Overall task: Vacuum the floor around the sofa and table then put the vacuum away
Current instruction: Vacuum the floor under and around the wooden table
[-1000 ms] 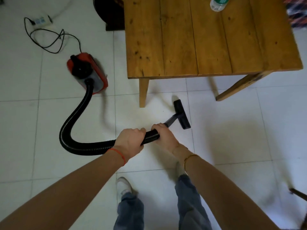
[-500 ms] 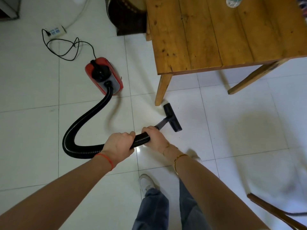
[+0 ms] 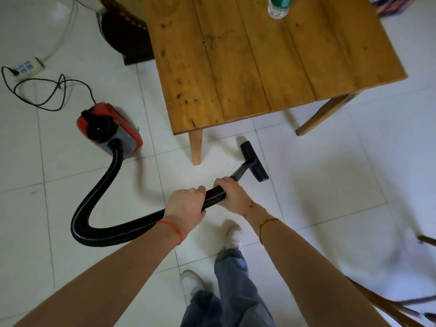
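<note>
A red canister vacuum (image 3: 111, 128) sits on the white tile floor to the left of the wooden table (image 3: 259, 55). Its black ribbed hose (image 3: 94, 204) curves from the canister down and round to my hands. My left hand (image 3: 186, 206) grips the hose, and my right hand (image 3: 232, 193) grips the hose end just ahead of it. A short tube leads to the black floor nozzle (image 3: 254, 161), which rests on the tiles just right of the table's near-left leg (image 3: 195, 147).
The vacuum's black cord (image 3: 47, 90) loops to a white power strip (image 3: 26, 67) at far left. A dark furniture piece (image 3: 125, 31) stands behind the table, a plastic bottle (image 3: 278, 5) on top. A wooden chair part (image 3: 389, 303) is at lower right. My feet are below.
The view has swung slightly, so the table and vacuum sit differently in frame. The nozzle stays on the floor by the table's near-left leg. Both hands keep their grip on the hose.
</note>
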Demonstrator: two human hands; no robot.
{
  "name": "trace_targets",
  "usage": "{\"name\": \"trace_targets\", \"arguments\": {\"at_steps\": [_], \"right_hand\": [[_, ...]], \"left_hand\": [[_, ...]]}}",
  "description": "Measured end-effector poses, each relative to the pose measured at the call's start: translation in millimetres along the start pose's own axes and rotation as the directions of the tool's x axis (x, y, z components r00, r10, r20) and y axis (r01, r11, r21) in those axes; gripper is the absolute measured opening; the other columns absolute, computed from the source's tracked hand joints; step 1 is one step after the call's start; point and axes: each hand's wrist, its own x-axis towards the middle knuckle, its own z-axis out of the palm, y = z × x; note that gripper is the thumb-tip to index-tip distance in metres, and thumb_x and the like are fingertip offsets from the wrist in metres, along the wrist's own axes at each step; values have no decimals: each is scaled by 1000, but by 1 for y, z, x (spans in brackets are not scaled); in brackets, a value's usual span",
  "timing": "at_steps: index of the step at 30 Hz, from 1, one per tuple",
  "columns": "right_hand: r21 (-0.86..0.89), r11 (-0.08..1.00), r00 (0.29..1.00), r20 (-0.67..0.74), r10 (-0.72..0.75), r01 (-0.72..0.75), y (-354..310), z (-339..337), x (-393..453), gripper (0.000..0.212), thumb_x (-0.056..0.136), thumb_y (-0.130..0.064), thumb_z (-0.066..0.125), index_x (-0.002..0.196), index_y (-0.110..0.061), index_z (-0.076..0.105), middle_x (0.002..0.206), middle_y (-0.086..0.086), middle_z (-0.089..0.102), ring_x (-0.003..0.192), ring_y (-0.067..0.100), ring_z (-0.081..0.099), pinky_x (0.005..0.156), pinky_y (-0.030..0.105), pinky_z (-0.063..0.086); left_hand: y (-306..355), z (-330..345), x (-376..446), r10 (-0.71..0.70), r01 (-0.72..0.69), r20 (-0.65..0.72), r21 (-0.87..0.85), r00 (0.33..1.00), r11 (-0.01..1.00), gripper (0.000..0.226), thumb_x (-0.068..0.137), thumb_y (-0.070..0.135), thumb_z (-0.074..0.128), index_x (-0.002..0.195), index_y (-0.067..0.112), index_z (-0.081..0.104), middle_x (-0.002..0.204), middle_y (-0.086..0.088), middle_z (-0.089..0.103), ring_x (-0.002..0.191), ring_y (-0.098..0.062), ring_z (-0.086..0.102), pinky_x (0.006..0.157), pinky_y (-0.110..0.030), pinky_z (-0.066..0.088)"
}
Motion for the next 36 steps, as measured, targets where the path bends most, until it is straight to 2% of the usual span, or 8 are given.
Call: {"name": "trace_targets", "arguments": {"at_steps": [10,17,25,32,36], "right_hand": [[-29,998,996,-69,54,-56,94,-116,18,20,78,-11,70,91,-11,55,89,1,52,83,15,47,74,20,37],[-55,996,995,-81,61,-66,113,-143,13,18,80,-14,70,92,-12,57,90,-2,53,87,15,50,86,26,43],[-24,999,993,-119,19,-22,68,-92,15,16,80,-10,68,91,-9,57,91,6,57,86,20,51,80,25,42],[1,999,994,-101,-35,36,-2,-8,14,16,79,-12,70,89,-10,57,88,5,57,85,14,45,77,21,37],[29,999,995,-91,-39,42,-45,44,12,16,79,-14,69,87,-13,56,88,5,56,84,16,48,78,26,43]], "left_hand": [[88,-48,112,71,-72,-44,-31,997,997,25,91,25,53,112,13,48,99,-4,64,87,-23,64,64,-29,38],[111,-58,134,130,-131,-56,-28,990,991,26,91,25,54,113,12,48,99,-4,65,84,-23,65,62,-29,39],[61,-44,94,130,-132,-47,-20,990,991,27,91,31,54,111,14,47,98,-3,64,84,-22,66,64,-27,42],[-18,-19,23,136,-136,4,22,991,990,24,90,28,51,109,13,48,95,-4,64,81,-23,65,61,-28,38],[-65,-4,-22,148,-149,16,43,989,988,24,90,28,52,109,13,49,94,-4,65,80,-23,65,61,-29,39]]}}
